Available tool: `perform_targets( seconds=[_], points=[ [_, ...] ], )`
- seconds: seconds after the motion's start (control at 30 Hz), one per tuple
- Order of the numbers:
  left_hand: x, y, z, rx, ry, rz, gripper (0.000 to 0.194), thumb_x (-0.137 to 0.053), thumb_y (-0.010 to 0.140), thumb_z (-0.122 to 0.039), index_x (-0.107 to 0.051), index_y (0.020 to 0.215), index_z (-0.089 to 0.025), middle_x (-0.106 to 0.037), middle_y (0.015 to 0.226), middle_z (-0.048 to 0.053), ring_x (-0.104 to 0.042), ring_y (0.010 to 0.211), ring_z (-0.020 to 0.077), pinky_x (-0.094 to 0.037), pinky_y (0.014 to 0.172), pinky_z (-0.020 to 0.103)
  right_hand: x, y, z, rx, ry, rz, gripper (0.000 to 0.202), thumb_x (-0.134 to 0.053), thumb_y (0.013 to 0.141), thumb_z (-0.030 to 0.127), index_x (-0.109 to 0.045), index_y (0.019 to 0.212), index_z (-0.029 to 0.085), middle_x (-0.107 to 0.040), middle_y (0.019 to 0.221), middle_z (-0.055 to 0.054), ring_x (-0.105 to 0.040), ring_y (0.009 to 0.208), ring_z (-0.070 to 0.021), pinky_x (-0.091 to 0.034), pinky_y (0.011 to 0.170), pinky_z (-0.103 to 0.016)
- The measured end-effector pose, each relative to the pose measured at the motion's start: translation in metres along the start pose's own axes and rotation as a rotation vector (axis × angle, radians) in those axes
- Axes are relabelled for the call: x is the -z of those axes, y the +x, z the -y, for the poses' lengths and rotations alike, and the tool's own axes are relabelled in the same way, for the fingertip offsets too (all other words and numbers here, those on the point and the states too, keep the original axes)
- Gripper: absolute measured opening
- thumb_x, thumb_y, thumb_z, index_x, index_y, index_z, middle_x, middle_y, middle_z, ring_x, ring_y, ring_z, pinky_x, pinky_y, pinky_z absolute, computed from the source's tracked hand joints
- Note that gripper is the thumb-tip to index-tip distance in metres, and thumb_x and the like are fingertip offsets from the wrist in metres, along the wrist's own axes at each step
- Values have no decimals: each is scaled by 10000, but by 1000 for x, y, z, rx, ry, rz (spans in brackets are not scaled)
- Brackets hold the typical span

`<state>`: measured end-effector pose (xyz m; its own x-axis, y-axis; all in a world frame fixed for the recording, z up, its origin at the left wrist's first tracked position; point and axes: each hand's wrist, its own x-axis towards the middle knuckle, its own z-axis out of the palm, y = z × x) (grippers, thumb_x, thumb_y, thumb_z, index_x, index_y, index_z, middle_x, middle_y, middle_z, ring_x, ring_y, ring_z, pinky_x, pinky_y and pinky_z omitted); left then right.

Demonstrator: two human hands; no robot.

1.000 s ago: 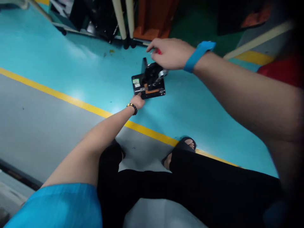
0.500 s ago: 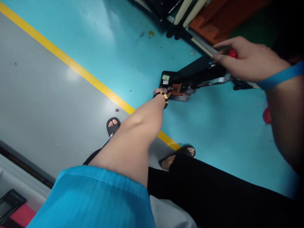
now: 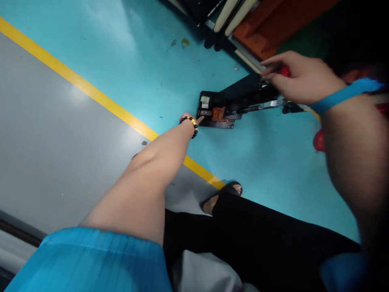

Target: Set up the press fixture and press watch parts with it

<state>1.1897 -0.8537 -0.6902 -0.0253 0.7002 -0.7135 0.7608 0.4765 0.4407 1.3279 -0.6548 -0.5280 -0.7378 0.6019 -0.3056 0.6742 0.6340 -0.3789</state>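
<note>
Head view: left hand [image 3: 187,115] has drawn back a little toward the near-left corner of the black base plate [image 3: 212,124], baring more of the small metal piece [image 3: 206,113] beside the orange-brown block [image 3: 219,114]. One finger points out; the others are hidden, so I cannot tell whether they are curled, or whether the fingertip touches. The plate lies over teal floor [image 3: 170,93]. Right hand [image 3: 299,77] stays closed round the red knob [image 3: 285,71], so the work, I judge, remains two-handed.
</note>
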Motion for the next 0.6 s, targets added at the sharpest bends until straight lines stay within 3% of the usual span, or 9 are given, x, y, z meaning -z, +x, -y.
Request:
perform_targets(
  seconds=[0.13,0.23,0.3,0.37,0.47,0.6],
  points=[
    [7,-13,-6,38,203,117,1252,-851,633,-24,-233,1695,-262,-677,1363,208,-608,1256,396,-442,1079,565,-1,7,-5,5,-18,14,513,-326,906,222,-605,554,-26,-685,1273,-95,-595,1237,-211,-395,890,-467],
    [12,-19,-13,54,291,155,1265,-820,693,-73,-91,1711,-251,-686,1332,229,-641,1226,413,-487,1025,565,-3,9,-7,11,-51,-46,551,-296,947,269,-763,1041,-7,-685,1294,-135,-618,1248,-239,-424,930,-435],
    [17,-24,-21,47,339,160,1230,-785,735,-90,-55,1712,-256,-668,1361,240,-639,1244,427,-503,1004,565,-2,8,-6,10,-50,-88,522,-365,986,256,-661,1380,83,-686,1326,-129,-640,1249,-245,-456,984,-411],
    [22,-28,-31,21,381,150,1088,-680,828,-98,-69,1714,-257,-661,1371,241,-642,1257,414,-512,1000,551,0,5,-4,23,-22,-80,490,-445,990,195,-615,1447,151,-658,1386,-140,-642,1254,-268,-489,1051,-426],
    [23,-29,-47,-18,439,139,830,-497,962,-146,-145,1711,-203,-693,1307,236,-693,1189,359,-545,980,513,3,4,-1,46,8,-24,520,-382,997,133,-545,1491,117,-584,1477,-168,-578,1346,-263,-446,1168,-427],
    [15,-20,-59,-35,522,119,865,-499,980,-230,-44,1711,-151,-695,1301,223,-705,1168,347,-557,977,497,7,8,-6,44,25,-47,516,-420,1001,199,-528,1506,206,-633,1399,-132,-643,1220,-268,-518,1071,-406]
  ],
)
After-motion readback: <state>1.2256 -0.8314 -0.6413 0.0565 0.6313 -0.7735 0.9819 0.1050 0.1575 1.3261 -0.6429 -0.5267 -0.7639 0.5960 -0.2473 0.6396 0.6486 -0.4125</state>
